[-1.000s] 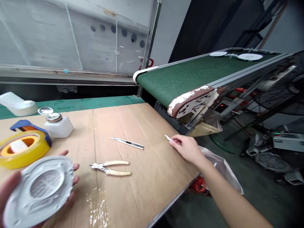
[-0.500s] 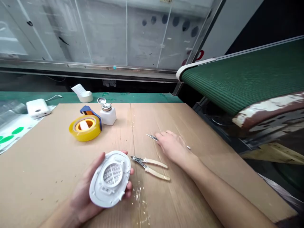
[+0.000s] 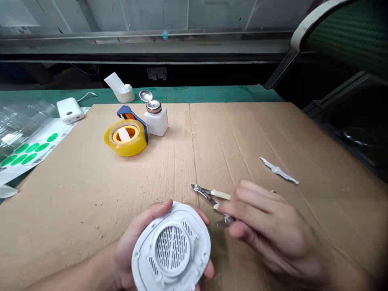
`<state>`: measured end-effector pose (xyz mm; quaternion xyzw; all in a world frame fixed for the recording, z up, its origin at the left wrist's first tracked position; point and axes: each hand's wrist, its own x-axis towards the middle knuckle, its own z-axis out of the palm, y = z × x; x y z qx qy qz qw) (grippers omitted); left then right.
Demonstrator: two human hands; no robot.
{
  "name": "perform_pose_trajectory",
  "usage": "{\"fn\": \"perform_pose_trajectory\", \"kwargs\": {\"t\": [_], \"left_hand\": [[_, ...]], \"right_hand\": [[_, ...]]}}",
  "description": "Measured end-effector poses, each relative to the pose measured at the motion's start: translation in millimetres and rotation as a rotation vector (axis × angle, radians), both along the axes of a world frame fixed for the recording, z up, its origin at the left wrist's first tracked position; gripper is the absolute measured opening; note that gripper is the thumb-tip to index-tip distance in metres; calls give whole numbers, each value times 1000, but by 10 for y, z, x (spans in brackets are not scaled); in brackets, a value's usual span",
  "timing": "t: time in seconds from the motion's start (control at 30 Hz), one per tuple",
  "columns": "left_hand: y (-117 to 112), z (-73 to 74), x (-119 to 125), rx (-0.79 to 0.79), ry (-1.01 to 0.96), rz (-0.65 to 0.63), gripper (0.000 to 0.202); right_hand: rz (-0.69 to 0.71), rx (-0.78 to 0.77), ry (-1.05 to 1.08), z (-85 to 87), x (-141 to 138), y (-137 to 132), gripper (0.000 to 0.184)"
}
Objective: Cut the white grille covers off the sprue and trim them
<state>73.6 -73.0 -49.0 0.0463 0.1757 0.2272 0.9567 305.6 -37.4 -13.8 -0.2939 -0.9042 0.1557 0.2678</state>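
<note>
to the left of the tape roll (image 3: 130,148), my landmark, and well behind it, a label (image 3: 23,30) on the wall panel carries marks too small for me to read from here. nearer, left of the roll, i see clear plastic (image 3: 28,117), a white sheet (image 3: 59,128) with green ovals, and a white box-like device (image 3: 70,109) with a thin cord. just behind the roll, a paper strip (image 3: 113,82) rises from a small white roll; its faint rows of print i can't make out. the tape roll itself is yellow, with a blue and orange dispenser. right beside it stands a white bottle (image 3: 156,121), metal cap tipped back.

in front of the tape roll and to its right, my left hand (image 3: 131,236) holds a vented white part (image 3: 172,246), thumb over the rim, fingers around the far edge, grille towards me. right of the roll, near that part, cutters (image 3: 208,195) lie on the cardboard (image 3: 212,145), handles spread. farther right, my right hand (image 3: 269,226) is slightly blurred, fingers pinched around a metal blade (image 3: 224,222); only the tip shows. well right of the roll, past those knuckles, lies a thin white strip (image 3: 279,170).
</note>
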Motion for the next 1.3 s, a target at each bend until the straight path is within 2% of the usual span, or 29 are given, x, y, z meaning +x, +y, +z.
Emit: {"fn": "perform_pose_trajectory", "kwargs": {"t": [0.1,0.2,0.37,0.67,0.97,1.3], "left_hand": [[0,34,11,-27,15,-12,57],[-6,59,16,-27,47,-10,56],[-32,59,20,-15,67,-5,51],[-41,92,26,-24,123,-15,50],[-46,56,20,-12,46,-21,50],[-92,50,15,-36,64,-9,47]], "right_hand": [[5,89,-41,-35,-41,-45,36],[11,121,-104,-76,-53,-61,39],[49,70,-98,-109,-59,-95,41],[75,62,-125,-129,-54,-82,35],[60,28,-75,-116,-76,-92,40],[81,19,-85,-93,-73,-63,40]]}}
